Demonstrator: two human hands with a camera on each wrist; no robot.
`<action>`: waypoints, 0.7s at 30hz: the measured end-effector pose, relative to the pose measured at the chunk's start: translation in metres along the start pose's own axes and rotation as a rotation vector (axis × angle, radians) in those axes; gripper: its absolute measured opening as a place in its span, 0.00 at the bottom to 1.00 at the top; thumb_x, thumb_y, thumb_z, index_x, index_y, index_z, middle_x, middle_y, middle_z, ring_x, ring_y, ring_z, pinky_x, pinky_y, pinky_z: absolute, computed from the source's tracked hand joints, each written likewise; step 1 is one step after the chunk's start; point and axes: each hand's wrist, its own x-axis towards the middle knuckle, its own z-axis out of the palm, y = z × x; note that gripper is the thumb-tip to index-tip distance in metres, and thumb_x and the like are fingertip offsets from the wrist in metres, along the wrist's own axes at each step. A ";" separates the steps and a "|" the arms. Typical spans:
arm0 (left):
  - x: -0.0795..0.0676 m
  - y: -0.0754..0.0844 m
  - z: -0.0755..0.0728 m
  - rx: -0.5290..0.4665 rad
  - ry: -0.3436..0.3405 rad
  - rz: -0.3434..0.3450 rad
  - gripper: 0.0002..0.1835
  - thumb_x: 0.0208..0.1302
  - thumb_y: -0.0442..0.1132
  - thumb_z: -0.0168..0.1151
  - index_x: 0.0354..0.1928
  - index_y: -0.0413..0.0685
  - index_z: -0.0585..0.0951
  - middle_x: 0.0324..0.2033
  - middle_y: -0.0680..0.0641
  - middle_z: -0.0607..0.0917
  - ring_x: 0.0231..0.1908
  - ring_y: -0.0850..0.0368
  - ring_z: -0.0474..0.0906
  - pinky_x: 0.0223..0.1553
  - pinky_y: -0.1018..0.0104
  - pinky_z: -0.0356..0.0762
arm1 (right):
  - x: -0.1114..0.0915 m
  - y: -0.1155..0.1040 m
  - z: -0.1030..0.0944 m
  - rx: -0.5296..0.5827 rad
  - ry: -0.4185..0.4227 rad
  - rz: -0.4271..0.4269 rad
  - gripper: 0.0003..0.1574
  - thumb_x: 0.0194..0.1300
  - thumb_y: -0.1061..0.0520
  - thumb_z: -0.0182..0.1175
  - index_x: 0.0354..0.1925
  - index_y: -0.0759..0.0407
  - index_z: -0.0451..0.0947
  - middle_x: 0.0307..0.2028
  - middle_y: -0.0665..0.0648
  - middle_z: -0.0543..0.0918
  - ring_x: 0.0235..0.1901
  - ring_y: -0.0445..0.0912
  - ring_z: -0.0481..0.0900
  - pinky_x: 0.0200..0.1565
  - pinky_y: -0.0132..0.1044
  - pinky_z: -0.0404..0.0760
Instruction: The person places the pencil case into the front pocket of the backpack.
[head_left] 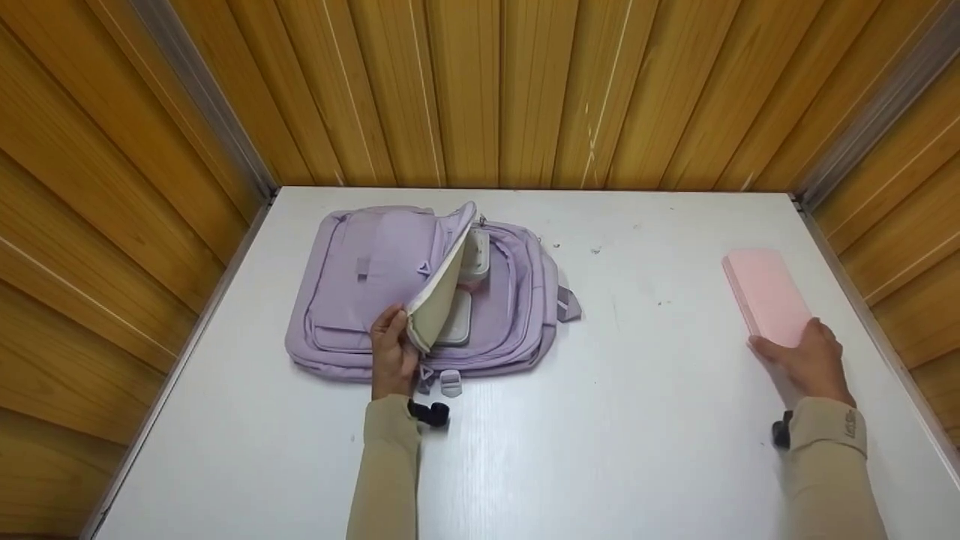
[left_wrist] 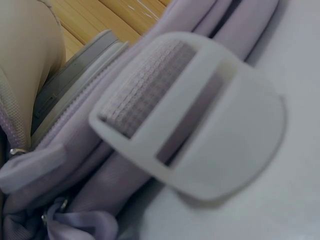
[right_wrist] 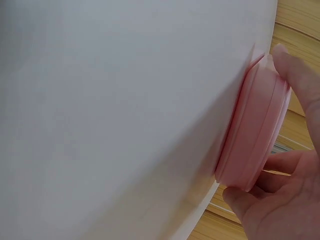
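A lilac backpack (head_left: 375,255) lies on the white table, its front compartment unzipped. My left hand (head_left: 391,356) pinches the lower corner of the cream-lined flap (head_left: 437,304) and holds it raised. Under the flap sit a pale lidded box (head_left: 456,321) and another pale box (head_left: 478,255). In the left wrist view a strap buckle (left_wrist: 235,130) fills the middle, and my left fingers are hidden. Off to the right, my right hand (head_left: 814,364) grips the near end of a pink rectangular case (head_left: 766,289), thumb and fingers on opposite sides. The right wrist view shows the case's (right_wrist: 252,125) narrow end.
Wood-patterned walls (head_left: 465,90) stand behind and on both sides of the table (head_left: 600,420). A strap loop (head_left: 568,304) sticks out from the backpack's right end, and a buckle (head_left: 451,382) lies by its near edge.
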 end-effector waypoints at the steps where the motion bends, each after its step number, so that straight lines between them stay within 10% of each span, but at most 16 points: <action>1: 0.000 0.000 0.000 0.000 -0.005 0.002 0.06 0.48 0.31 0.74 0.30 0.46 0.87 0.26 0.52 0.86 0.30 0.63 0.82 0.36 0.74 0.81 | 0.000 -0.001 0.001 0.000 -0.003 -0.003 0.75 0.58 0.29 0.59 0.70 0.75 0.25 0.66 0.85 0.42 0.61 0.77 0.51 0.59 0.76 0.55; 9: 0.000 0.001 0.000 -0.012 -0.014 0.000 0.06 0.49 0.30 0.72 0.30 0.46 0.87 0.27 0.52 0.86 0.30 0.62 0.82 0.36 0.74 0.81 | 0.001 -0.006 0.004 0.015 -0.014 -0.003 0.75 0.58 0.29 0.59 0.71 0.70 0.23 0.68 0.83 0.33 0.64 0.78 0.45 0.60 0.76 0.52; 21: 0.005 -0.008 -0.012 0.024 -0.072 0.071 0.10 0.47 0.37 0.77 0.32 0.46 0.87 0.27 0.53 0.86 0.30 0.64 0.82 0.35 0.76 0.80 | 0.007 -0.014 0.009 -0.003 -0.016 -0.094 0.72 0.57 0.34 0.64 0.70 0.78 0.34 0.65 0.86 0.49 0.60 0.75 0.56 0.58 0.72 0.61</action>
